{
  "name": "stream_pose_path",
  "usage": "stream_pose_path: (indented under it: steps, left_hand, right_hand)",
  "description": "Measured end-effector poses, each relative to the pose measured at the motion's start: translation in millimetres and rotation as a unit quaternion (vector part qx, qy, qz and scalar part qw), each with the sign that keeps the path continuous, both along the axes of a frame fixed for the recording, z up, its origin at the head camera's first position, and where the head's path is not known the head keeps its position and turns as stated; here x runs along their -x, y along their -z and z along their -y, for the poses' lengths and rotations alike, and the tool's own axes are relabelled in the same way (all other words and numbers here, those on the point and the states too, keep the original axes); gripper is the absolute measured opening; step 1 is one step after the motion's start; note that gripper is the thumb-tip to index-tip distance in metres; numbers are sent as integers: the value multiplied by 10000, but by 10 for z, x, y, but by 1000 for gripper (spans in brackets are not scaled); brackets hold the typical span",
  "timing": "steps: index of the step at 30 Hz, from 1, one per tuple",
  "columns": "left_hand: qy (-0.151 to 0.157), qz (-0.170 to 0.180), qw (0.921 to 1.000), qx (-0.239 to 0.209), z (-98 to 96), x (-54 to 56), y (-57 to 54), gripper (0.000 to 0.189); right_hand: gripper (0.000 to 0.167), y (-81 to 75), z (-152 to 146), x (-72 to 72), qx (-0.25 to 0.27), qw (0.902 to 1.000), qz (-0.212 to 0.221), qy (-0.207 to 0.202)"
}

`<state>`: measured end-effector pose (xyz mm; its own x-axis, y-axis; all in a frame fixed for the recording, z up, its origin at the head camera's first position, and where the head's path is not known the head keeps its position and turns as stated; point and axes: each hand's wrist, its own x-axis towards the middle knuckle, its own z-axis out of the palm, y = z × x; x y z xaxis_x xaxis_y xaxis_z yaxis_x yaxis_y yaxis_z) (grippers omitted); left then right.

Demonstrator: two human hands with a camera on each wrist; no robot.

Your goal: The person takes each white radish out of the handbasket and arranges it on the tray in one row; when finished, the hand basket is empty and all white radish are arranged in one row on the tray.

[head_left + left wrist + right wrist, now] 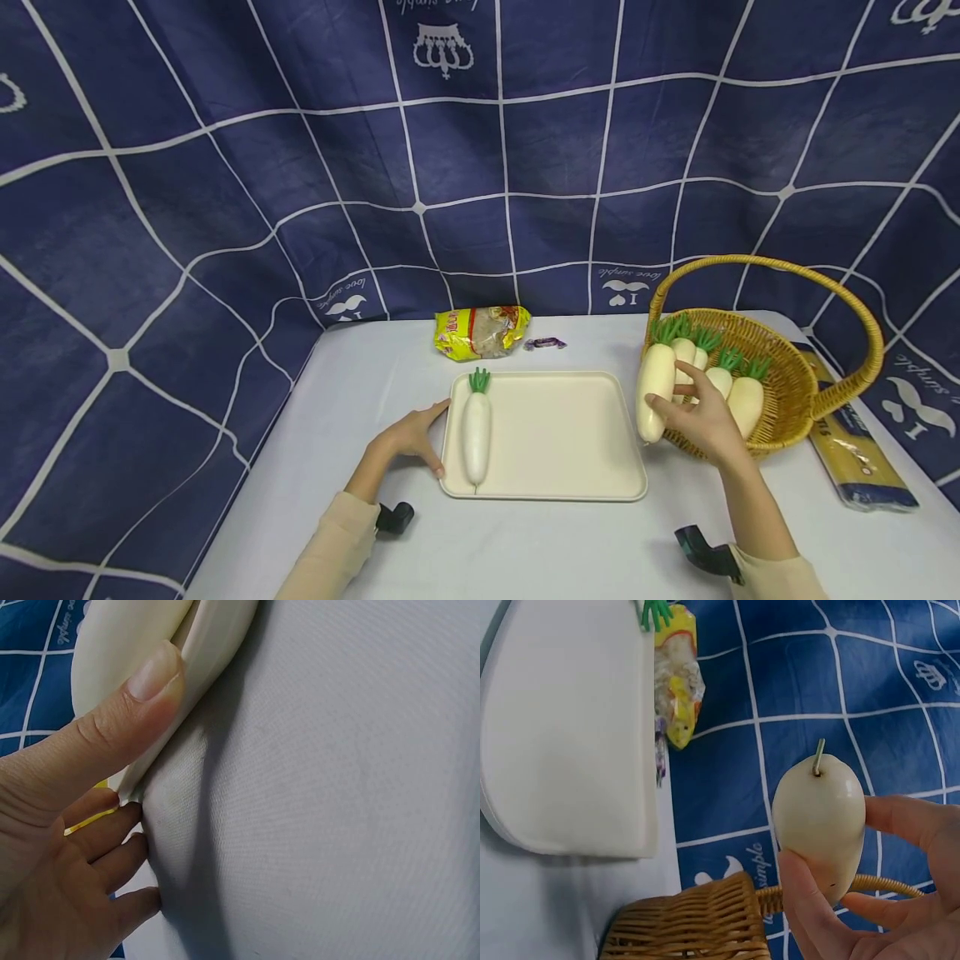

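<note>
My right hand (701,412) pinches a white radish (656,392) between thumb and fingers, lifted by the basket's left side; in the right wrist view its thin root tip faces the camera. Behind it, the wicker basket (783,392) holds several more white radishes (746,404) with green tops. Another white radish (476,437) lies lengthwise at the left side of the cream tray (558,437), leaves toward the back. At the tray's left edge, my left hand (408,437) spreads its thumb and fingers against the rim; the left wrist view shows its thumb (154,679) touching there.
Behind the tray lie a yellow snack bag (483,332) and a small purple-wrapped candy (545,342). A gold-and-blue package (862,458) sits right of the basket, partly under it. The basket's tall handle (862,317) arches upward. Blue checked cloth (555,150) hangs behind the white table.
</note>
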<state>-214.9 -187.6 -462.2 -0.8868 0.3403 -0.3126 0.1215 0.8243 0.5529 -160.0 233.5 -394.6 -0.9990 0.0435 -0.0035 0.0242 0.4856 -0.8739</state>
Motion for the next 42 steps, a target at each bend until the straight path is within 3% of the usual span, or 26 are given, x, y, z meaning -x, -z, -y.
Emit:
stream_pose_path:
  steps: [10,42]
  left_hand:
    - [44,-31,10000,28,20,3,-8,124]
    - [-12,15,10000,28,15,-5,-12,123]
  right_hand:
    - [81,39,165,-12,541,9979,-158,-319]
    - [79,208,833,265,840,9928,108,-850]
